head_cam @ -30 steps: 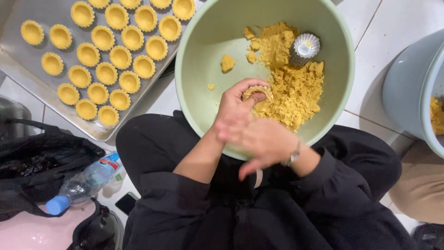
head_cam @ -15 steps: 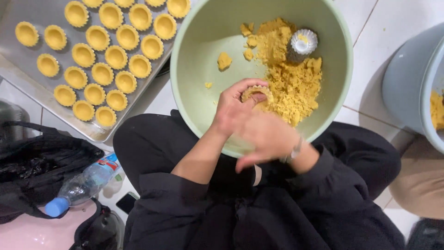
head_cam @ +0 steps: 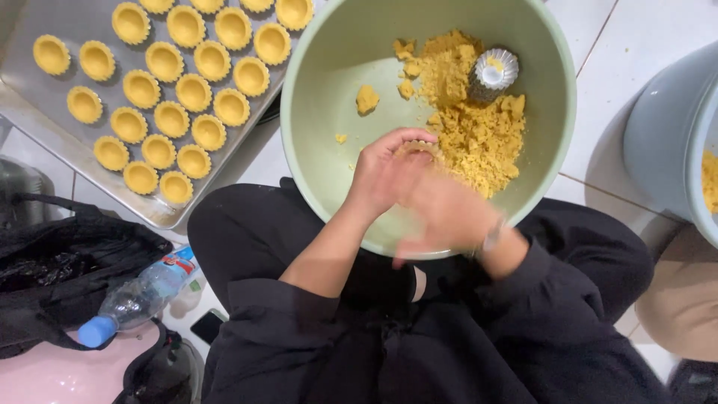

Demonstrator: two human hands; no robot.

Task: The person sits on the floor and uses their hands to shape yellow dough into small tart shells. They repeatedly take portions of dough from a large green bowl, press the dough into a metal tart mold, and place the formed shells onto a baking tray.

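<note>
Over the near rim of the green bowl, the left hand still cups a small dough-lined tart mould, while the right hand, now motion-blurred, presses against it as before.

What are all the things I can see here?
Bowl: one, pale green, in front of the person.
Dough crumbs: one heap, yellow, inside the bowl.
Empty tart mould: one, silver, on the crumbs.
Tray: one, metal, top left.
Filled tart shells: about twenty, yellow, on the tray.
Bottle: one, clear, blue cap, bottom left.
Bag: one, black, left.
Tub: one, grey-blue, right.
Left hand: holds a small tart shell.
Right hand: blurred, beside it.
</note>
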